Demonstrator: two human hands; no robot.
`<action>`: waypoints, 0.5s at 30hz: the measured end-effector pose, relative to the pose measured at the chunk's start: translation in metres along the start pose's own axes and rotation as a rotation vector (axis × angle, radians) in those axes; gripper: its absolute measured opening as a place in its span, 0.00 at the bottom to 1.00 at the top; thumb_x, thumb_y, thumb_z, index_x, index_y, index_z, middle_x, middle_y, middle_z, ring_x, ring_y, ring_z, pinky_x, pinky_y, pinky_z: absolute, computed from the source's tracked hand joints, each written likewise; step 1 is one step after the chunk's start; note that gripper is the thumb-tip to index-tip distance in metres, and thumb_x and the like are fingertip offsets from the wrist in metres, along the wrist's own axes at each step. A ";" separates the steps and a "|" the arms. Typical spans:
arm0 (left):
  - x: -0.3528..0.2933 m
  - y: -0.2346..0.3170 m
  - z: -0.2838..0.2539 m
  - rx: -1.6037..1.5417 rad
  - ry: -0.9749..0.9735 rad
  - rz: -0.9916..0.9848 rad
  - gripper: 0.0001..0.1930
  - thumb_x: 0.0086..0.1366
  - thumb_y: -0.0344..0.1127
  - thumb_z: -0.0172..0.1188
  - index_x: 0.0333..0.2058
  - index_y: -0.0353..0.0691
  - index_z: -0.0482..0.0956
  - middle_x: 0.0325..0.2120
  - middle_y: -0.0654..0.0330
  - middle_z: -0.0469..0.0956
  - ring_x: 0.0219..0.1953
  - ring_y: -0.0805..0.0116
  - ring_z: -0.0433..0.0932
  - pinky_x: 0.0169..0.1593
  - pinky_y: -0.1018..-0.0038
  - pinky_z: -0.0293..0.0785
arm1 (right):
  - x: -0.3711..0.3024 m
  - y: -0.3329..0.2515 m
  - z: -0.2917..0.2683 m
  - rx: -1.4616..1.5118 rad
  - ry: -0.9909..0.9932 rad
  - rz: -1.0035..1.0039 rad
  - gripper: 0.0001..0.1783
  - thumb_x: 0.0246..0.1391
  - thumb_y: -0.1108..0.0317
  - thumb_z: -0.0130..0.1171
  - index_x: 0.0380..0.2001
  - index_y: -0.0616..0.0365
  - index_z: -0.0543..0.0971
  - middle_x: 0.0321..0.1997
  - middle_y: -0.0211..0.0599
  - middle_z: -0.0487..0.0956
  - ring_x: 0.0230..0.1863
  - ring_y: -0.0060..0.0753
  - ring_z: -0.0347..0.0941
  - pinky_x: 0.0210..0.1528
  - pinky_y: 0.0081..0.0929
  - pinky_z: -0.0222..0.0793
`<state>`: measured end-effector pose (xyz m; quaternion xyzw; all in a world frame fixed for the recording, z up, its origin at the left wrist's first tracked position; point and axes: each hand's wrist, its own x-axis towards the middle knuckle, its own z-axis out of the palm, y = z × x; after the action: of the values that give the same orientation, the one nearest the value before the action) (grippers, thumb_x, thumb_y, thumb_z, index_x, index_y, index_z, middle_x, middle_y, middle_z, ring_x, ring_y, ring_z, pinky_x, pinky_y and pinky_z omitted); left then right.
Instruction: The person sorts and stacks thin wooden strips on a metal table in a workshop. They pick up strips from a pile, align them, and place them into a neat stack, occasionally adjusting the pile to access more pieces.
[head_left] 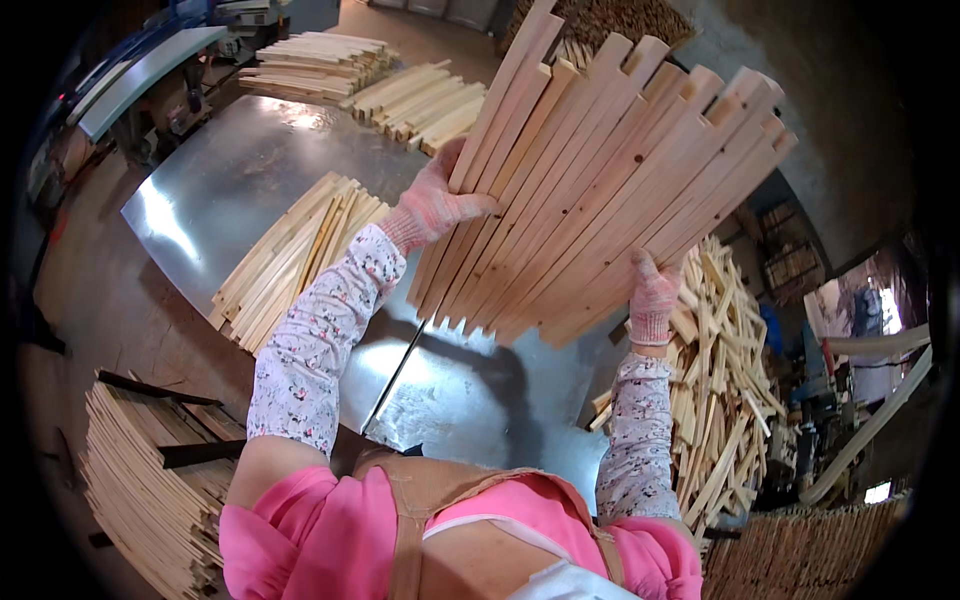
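Note:
A wide bundle of pale wooden slats (590,190) is held up above the metal table, its slat ends uneven at top and bottom. My left hand (442,203), in a pinkish knit glove, grips the bundle's left edge with the thumb across the front. On the lower right edge, my right hand (655,292), gloved alike, is closed with its thumb on the front face. The fingers behind the wood are hidden. Left of the bundle, a smaller stack of slats (295,262) lies on the metal table (235,145).
More slat stacks (415,103) lie at the table's far edge. To the right rises a jumbled heap of loose wood strips (715,390). A rack of stacked slats (150,490) stands at lower left, and a tightly packed wood pile (800,550) at lower right.

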<state>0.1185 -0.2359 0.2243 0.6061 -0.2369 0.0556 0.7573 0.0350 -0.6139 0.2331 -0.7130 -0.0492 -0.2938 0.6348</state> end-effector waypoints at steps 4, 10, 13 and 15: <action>-0.018 -0.006 -0.023 0.014 -0.130 -0.180 0.50 0.58 0.30 0.80 0.76 0.47 0.61 0.68 0.54 0.74 0.66 0.64 0.76 0.66 0.63 0.79 | -0.023 0.079 -0.010 0.025 -0.040 0.035 0.41 0.65 0.54 0.72 0.72 0.63 0.66 0.67 0.43 0.77 0.63 0.45 0.77 0.66 0.41 0.76; -0.155 -0.055 -0.053 0.169 -0.046 -0.451 0.36 0.69 0.39 0.71 0.73 0.48 0.67 0.61 0.52 0.81 0.63 0.58 0.80 0.65 0.60 0.80 | -0.164 0.150 0.011 0.143 -0.082 0.149 0.34 0.75 0.52 0.58 0.74 0.60 0.66 0.72 0.40 0.73 0.70 0.41 0.71 0.73 0.39 0.69; -0.208 -0.065 -0.058 0.489 0.013 -0.443 0.36 0.68 0.42 0.71 0.72 0.47 0.69 0.60 0.53 0.82 0.62 0.56 0.81 0.63 0.60 0.80 | -0.221 0.143 -0.012 -0.243 -0.196 0.181 0.36 0.71 0.55 0.59 0.74 0.62 0.66 0.73 0.45 0.72 0.72 0.47 0.68 0.75 0.42 0.66; -0.227 -0.072 -0.060 0.743 0.025 -0.425 0.36 0.67 0.45 0.71 0.71 0.46 0.70 0.59 0.53 0.83 0.62 0.54 0.82 0.63 0.60 0.80 | -0.255 0.151 -0.030 -0.535 -0.390 0.204 0.37 0.68 0.57 0.60 0.74 0.63 0.65 0.73 0.48 0.71 0.73 0.51 0.66 0.76 0.44 0.64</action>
<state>-0.0377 -0.1512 0.0544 0.8722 -0.0615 -0.0125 0.4851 -0.1188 -0.5929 -0.0210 -0.8982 -0.0190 -0.0895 0.4301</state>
